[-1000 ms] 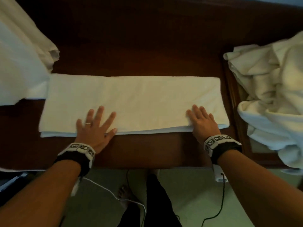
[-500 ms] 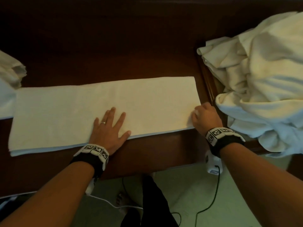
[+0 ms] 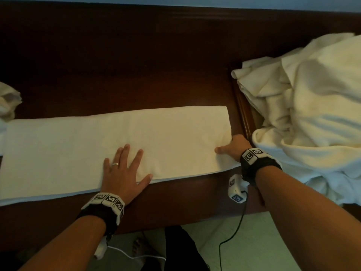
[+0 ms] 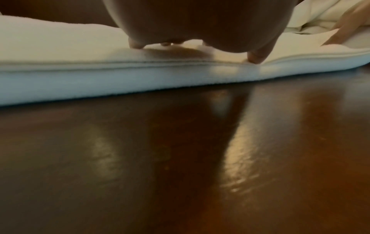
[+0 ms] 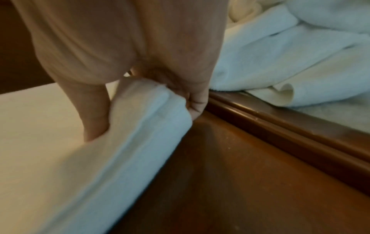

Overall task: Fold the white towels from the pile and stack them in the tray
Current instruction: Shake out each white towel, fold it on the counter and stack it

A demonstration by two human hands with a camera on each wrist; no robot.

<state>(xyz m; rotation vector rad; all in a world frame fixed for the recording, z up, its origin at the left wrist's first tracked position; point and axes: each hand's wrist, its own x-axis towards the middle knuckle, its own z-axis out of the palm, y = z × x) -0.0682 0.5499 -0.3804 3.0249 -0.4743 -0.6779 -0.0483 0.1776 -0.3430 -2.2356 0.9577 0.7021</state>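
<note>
A white towel point(image 3: 117, 143), folded into a long strip, lies flat across the dark wooden table point(image 3: 136, 65). My left hand point(image 3: 125, 169) lies flat on its near middle, fingers spread and pressing down; the left wrist view shows the fingertips point(image 4: 256, 58) on the towel point(image 4: 80, 79) near its edge. My right hand point(image 3: 232, 147) pinches the towel's near right corner, thumb on top and fingers curled under the edge; the right wrist view shows that hand point(image 5: 140, 110) gripping the lifted corner of the towel point(image 5: 60, 142). A pile of crumpled white towels point(image 3: 312, 114) sits at the right.
The towel pile rests in a wooden-rimmed tray point(image 3: 244, 118) at the table's right. More white cloth point(image 3: 7, 102) lies at the far left edge. Cables point(image 3: 234, 231) hang below the table's front edge, over a pale green floor.
My right hand went from lying flat on the towel to curling around and pinching its right corner. My left hand slid rightward toward the towel's middle. The head view shifted right.
</note>
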